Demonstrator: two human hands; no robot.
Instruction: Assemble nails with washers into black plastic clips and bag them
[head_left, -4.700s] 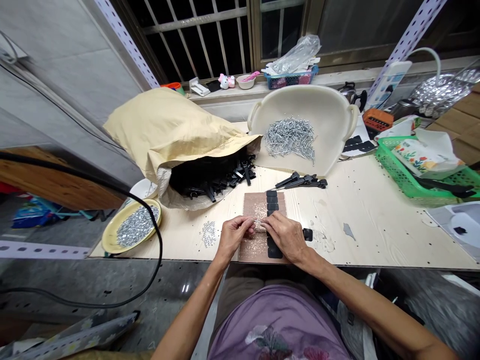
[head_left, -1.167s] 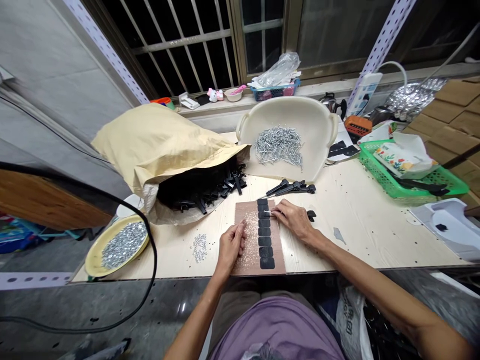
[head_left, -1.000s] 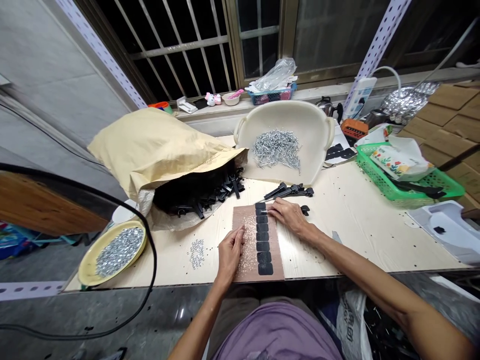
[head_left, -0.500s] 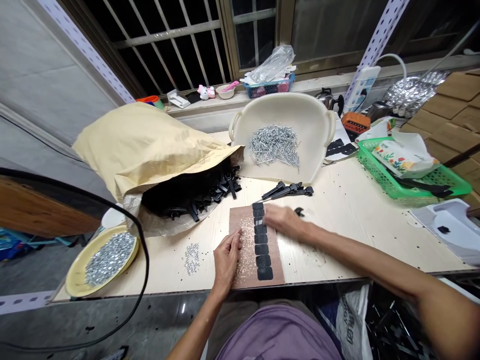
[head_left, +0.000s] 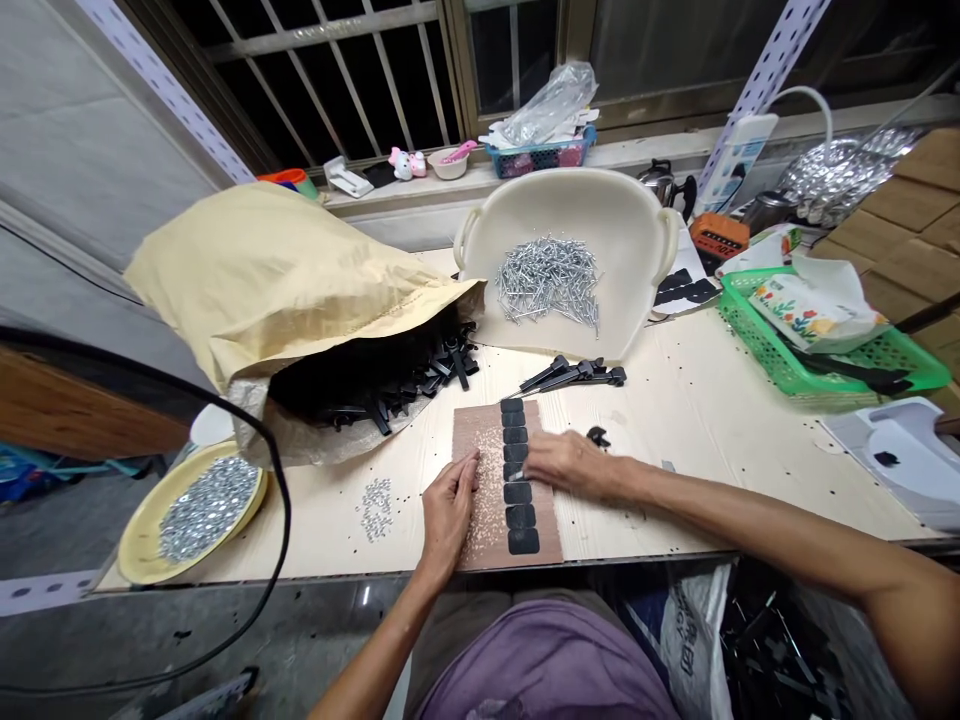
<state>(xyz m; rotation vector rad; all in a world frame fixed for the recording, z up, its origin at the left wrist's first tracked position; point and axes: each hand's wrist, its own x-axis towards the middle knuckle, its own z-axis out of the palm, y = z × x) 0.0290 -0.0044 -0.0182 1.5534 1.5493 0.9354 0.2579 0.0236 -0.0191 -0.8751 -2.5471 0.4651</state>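
A thin brown board lies at the table's front edge, with a column of black rounded pads down it and pale specks scattered left of the column. My right hand is over the board's right side, fingers closed, tips at one of the middle pads. Something small and pale shows at those fingertips, too small to name. On the board's left part rests my left hand, thumb and fingers pressed together; what they pinch, if anything, is hidden. Several black plastic parts with metal pins lie beyond the board.
A paper sack spills black parts at left. Near it are a yellow bowl of shiny metal pieces and a small pile. Behind stands a white basin of metal pins; right, a green basket. A black cable loops in front.
My right hand has moved down the column of pads, toward me. The left hand stays at the board's left side. The whole view has shifted slightly.
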